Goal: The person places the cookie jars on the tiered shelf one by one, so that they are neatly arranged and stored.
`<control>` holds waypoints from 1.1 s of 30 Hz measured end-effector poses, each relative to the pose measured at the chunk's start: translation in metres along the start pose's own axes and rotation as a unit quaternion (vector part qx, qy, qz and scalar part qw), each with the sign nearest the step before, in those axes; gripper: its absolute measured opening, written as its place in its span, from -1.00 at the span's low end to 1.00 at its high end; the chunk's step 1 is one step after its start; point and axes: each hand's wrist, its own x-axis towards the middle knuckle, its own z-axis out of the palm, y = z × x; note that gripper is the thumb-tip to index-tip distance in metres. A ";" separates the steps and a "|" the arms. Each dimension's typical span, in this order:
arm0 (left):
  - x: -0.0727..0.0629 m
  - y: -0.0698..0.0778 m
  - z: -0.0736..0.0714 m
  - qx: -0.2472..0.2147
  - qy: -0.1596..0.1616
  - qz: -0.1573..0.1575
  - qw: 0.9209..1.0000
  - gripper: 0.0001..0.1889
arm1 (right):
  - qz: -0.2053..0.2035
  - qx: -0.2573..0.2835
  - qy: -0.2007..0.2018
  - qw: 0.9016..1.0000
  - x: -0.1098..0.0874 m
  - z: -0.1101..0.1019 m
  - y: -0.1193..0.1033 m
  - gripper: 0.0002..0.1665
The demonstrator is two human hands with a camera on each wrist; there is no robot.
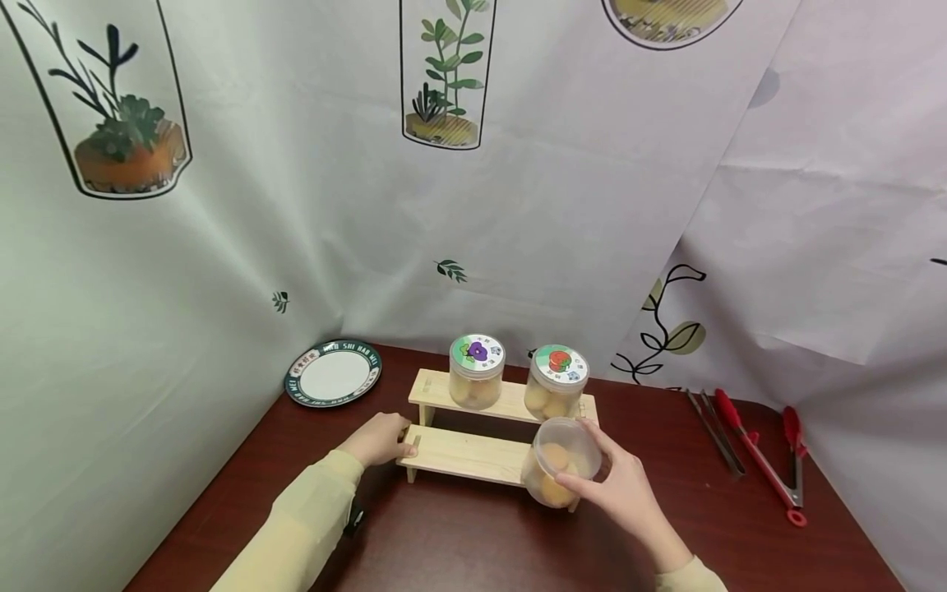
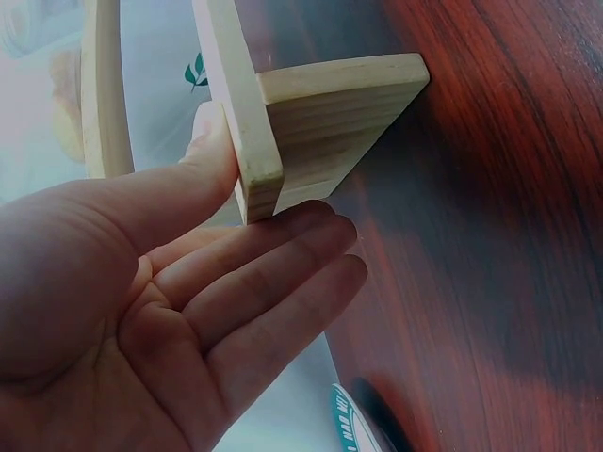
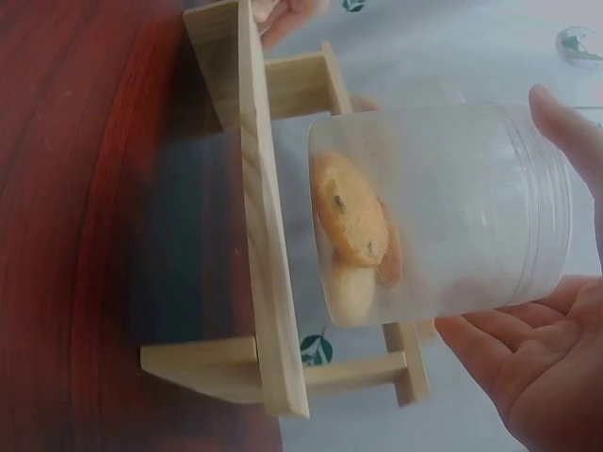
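Note:
A two-step wooden rack (image 1: 462, 455) stands on the table. My left hand (image 1: 380, 439) holds the left end of its lower board, thumb on top and fingers at the underside in the left wrist view. My right hand (image 1: 620, 485) grips a translucent plastic jar (image 3: 443, 217) near its rim, between thumb and fingers. Several round biscuits (image 3: 350, 212) lie at the jar's bottom. The right wrist view shows a small gap between the jar and the lower board. On the upper board stand a jar with a purple-flower label (image 1: 477, 374) and one with a red-fruit label (image 1: 556, 382).
A white plate with a dark green patterned rim (image 1: 295, 386) lies at the back left. To the right are metal tongs (image 1: 713, 432) and red-handled tongs (image 1: 765, 469). Printed cloth (image 1: 562, 222) hangs behind the table.

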 end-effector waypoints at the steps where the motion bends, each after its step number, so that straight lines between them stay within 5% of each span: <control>1: 0.000 0.000 0.000 -0.001 0.000 0.001 1.000 -0.60 | -0.003 0.004 -0.001 1.000 0.001 0.002 0.000 -0.07; 33: -0.002 -0.001 0.002 -0.012 0.009 0.002 1.000 -0.70 | 0.008 0.047 -0.052 0.998 0.021 0.049 -0.029 -0.03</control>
